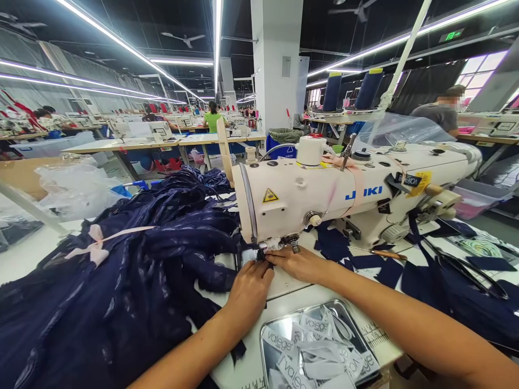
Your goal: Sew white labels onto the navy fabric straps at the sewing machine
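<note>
Both of my hands are at the needle end of a white sewing machine. My left hand has its fingers bent and close together, gripping a bit of navy fabric just before the presser foot. From the right, my right hand reaches in with its fingertips pinched on the same fabric under the needle area. Most of that piece is hidden by my fingers. A large heap of navy garments lies to the left, tied in one place with a pale pink strip.
A metal tray of white printed labels stands at the front. Right of the machine lie navy scraps, an awl with a wooden handle, and black-handled scissors. Thread cones rise behind; other people work farther back.
</note>
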`<state>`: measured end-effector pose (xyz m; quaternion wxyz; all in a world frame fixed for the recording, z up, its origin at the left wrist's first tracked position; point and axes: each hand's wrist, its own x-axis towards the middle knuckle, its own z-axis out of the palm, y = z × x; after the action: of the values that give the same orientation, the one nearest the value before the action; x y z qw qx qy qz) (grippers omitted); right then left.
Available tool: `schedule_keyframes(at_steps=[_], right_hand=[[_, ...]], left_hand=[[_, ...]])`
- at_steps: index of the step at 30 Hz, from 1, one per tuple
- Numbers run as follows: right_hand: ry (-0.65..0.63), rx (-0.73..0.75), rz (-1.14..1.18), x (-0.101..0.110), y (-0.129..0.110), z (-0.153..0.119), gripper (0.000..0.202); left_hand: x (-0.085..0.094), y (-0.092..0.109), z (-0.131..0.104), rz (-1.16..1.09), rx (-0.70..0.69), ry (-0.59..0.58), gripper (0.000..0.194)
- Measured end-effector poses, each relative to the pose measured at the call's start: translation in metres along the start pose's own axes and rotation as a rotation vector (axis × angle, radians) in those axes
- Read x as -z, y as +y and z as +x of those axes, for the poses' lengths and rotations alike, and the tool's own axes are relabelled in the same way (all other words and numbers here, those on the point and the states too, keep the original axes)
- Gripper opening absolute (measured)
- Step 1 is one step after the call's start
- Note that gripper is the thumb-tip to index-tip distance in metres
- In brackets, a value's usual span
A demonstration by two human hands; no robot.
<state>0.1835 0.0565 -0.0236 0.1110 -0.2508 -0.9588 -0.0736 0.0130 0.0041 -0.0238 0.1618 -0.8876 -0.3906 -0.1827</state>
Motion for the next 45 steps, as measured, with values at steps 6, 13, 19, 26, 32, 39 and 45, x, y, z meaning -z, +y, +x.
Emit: schedule_keyframes(at_steps=[6, 13, 19, 26, 32, 39, 45], right_hand=[[0.03, -0.031, 0.015, 0.0, 0.002, 0.001, 0.033], [0.04, -0.06, 0.039, 0.001, 0.003, 0.003, 0.034], [0.066, -0.077, 0.059, 0.009, -0.002, 0.005, 0.035], [0.082, -0.115, 0.158, 0.013, -0.004, 0.001, 0.027], [0.04, -0.151, 0.174, 0.01, -0.02, -0.003, 0.032], [0.078, -0.148, 0.171, 0.003, -0.02, -0.002, 0.028], [0.095, -0.155, 0.245, -0.001, -0.014, -0.003, 0.028]], left_hand=[[0.0, 0.001, 0.003, 0.042, 0.011, 0.025, 0.014], [-0.001, -0.002, 0.006, 0.04, 0.014, 0.027, 0.017], [0.012, 0.004, -0.003, -0.005, 0.052, 0.067, 0.017], [0.026, -0.025, -0.019, 0.096, 0.057, -0.079, 0.029], [0.024, -0.056, -0.013, 0.043, 0.257, -0.058, 0.038], [0.019, -0.033, -0.004, 0.014, 0.038, 0.034, 0.024], [0.012, -0.03, -0.004, 0.013, 0.019, 0.012, 0.019]])
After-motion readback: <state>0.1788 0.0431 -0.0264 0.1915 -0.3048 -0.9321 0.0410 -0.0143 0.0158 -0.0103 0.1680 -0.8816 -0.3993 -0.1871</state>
